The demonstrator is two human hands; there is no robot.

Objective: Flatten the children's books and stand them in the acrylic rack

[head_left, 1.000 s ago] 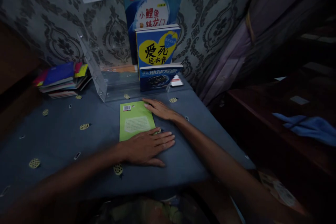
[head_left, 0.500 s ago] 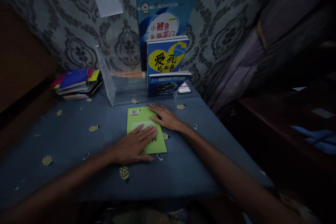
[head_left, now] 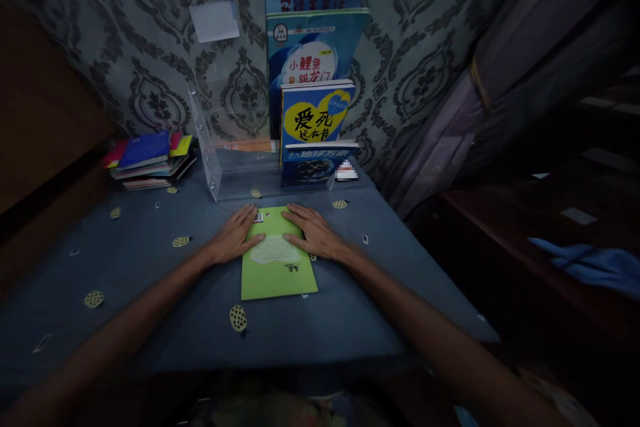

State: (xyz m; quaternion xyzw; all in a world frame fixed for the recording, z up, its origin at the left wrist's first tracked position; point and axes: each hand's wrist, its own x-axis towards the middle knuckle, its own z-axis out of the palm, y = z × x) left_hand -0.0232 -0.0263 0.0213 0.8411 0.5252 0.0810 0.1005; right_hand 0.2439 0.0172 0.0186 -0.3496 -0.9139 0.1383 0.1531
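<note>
A green book (head_left: 277,283) lies flat on the cloth-covered table, its back cover up with a barcode, a pale text panel and a small dark drawing. My left hand (head_left: 235,237) rests at its upper left edge, fingers stretched out and thumb over the cover. On the opposite edge lies my right hand (head_left: 315,233), fingertips and thumb touching the cover. Both hands are open and flat. Just behind the book stands a clear acrylic rack (head_left: 213,170), stepped, with several books upright on its right side, among them a yellow-and-blue book (head_left: 313,117).
A stack of colourful books (head_left: 147,153) sits at the table's back left. Patterned wallpaper (head_left: 165,47) rises behind the table (head_left: 165,340), with a tied curtain (head_left: 440,140) to the right. Beyond the right edge is a dark red surface (head_left: 480,227) with a blue cloth (head_left: 590,267).
My left hand has moved from the middle of the green book up to its left edge, uncovering the text panel. My right hand stays near the right edge. The view has shifted slightly.
</note>
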